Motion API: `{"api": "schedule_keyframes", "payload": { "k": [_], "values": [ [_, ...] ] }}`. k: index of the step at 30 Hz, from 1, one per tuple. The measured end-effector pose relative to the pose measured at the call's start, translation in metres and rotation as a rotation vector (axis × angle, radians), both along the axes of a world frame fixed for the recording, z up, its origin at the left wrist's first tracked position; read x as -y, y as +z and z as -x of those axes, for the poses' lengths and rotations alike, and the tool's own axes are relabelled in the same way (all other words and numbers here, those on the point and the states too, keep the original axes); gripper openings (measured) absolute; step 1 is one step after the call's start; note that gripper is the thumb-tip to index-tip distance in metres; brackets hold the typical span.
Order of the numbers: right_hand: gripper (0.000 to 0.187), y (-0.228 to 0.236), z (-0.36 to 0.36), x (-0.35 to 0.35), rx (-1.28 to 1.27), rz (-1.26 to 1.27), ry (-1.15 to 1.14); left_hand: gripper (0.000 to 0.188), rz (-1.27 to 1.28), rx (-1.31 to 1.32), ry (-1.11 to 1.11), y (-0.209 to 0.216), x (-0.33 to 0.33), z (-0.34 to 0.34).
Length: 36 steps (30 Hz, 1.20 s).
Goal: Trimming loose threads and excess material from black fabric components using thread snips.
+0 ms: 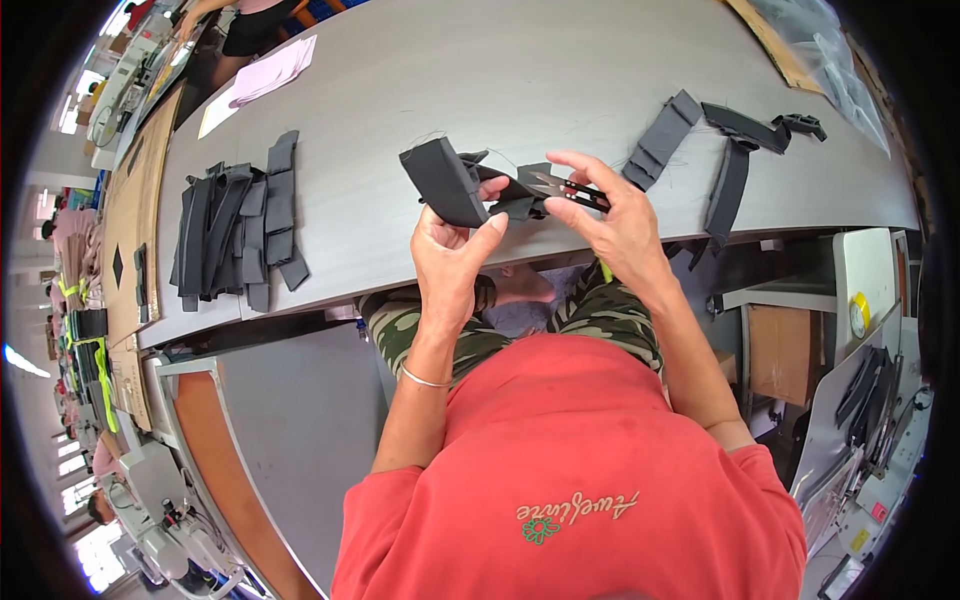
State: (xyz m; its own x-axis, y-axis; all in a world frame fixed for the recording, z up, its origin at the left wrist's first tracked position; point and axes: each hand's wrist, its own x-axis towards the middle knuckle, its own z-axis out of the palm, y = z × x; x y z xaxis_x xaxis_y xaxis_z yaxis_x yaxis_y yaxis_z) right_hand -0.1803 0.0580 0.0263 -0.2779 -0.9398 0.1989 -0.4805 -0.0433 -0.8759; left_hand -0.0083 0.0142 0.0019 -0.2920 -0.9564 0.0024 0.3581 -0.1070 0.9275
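Observation:
My left hand [458, 248] grips a dark grey folded fabric strip [447, 183], thumb on the near side, just above the table's front edge. Loose threads stick up from the strip's top. In my right hand [615, 215] is a pair of black-handled thread snips [573, 189], held between thumb and fingers. The blades point left at the fabric that trails from my left hand; whether they touch it I cannot tell. To the right lie more dark strips [662, 138], some joined in a chain with thread ends around them.
On the left of the grey table [380, 90] lies a pile of dark strips [235, 225]. Pink paper sheets [273, 72] rest at the far left. Clear plastic sheeting [825, 60] lies at the far right. Below the right edge are shelves with a cardboard box [782, 352].

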Motion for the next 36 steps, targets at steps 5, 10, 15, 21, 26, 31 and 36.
{"api": "schedule_keyframes", "payload": {
  "k": [5,10,15,21,26,31,36],
  "values": [
    [0.021,-0.007,0.01,-0.018,0.007,-0.041,0.053,0.034,0.099,0.045,0.039,-0.001,-0.001,0.004],
    [0.017,-0.004,0.001,-0.022,-0.054,-0.105,0.047,0.042,0.241,0.096,0.069,0.0,-0.003,0.007],
    [0.016,-0.004,-0.002,-0.018,-0.145,-0.051,0.042,0.043,0.313,0.15,0.084,0.001,-0.008,0.006],
    [0.014,-0.004,-0.002,-0.017,-0.248,-0.036,0.033,0.044,0.237,0.135,0.071,0.008,-0.012,0.008],
    [0.012,-0.007,-0.003,-0.014,-0.255,0.019,0.018,0.047,0.237,0.117,0.07,0.007,-0.012,0.01],
    [0.01,-0.003,-0.004,-0.015,-0.312,-0.008,0.041,0.048,0.241,0.102,0.063,0.001,-0.011,0.009],
    [0.013,-0.005,-0.01,-0.011,-0.319,0.167,0.007,0.049,0.4,0.053,0.12,-0.01,-0.008,0.007]
  ]
}}
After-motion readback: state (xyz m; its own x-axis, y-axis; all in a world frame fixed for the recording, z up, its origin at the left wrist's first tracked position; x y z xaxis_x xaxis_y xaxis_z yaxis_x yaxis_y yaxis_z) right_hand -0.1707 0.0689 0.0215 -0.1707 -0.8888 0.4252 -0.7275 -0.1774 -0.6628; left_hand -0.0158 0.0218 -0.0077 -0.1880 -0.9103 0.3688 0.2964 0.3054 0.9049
